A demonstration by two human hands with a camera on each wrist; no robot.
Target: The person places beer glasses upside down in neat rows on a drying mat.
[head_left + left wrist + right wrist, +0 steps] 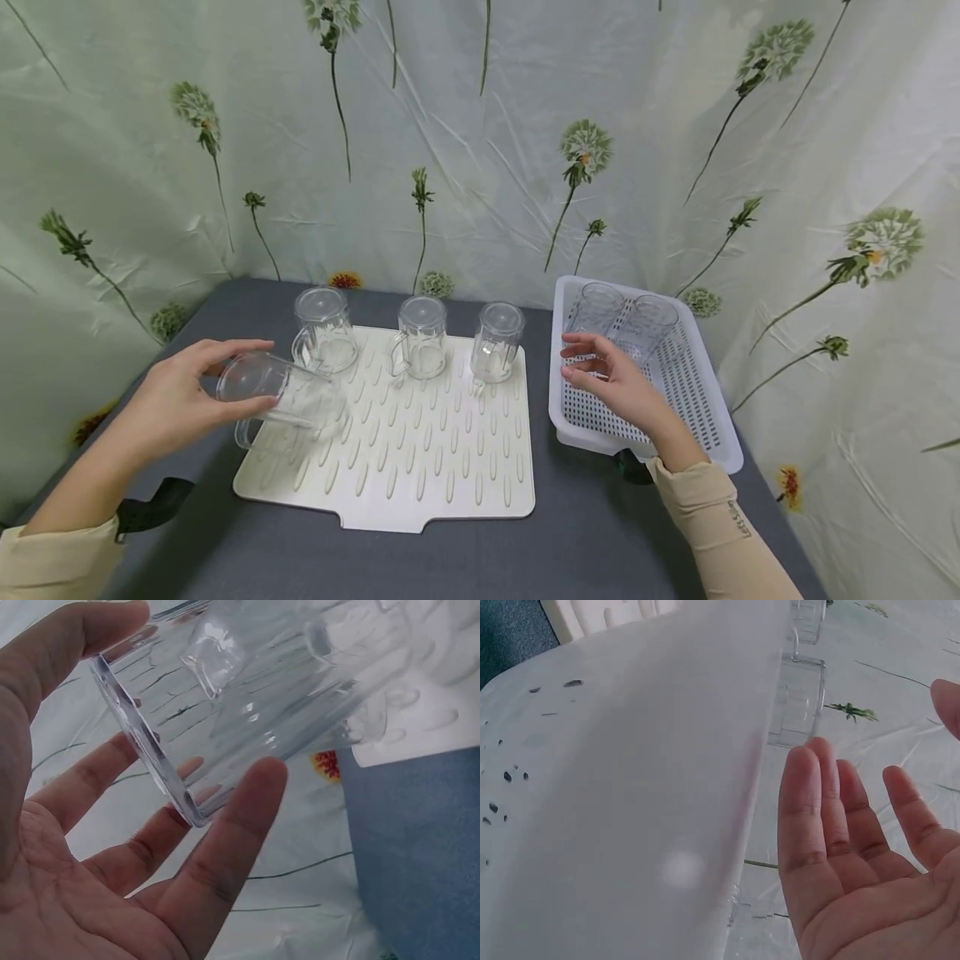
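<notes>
My left hand [172, 404] grips a clear glass mug [296, 396] by one end, thumb on one side and fingers on the other. That mug is tilted on its side over the left part of a cream ridged drying mat [405, 492]; its handle hangs on the near side. Three more clear mugs stand along the mat's back edge: a left one [326, 329], a middle one [422, 337] and a right one [497, 342]. Over the white basket [712, 408], my right hand [611, 383] is held with fingers loosely extended, holding nothing.
Inside the basket, toward its back, are two clear glasses, one on the left [596, 307] and one on the right [651, 317]. A dark grey cloth [480, 558] covers the table. Behind hangs a pale curtain [495, 167] with a dandelion print.
</notes>
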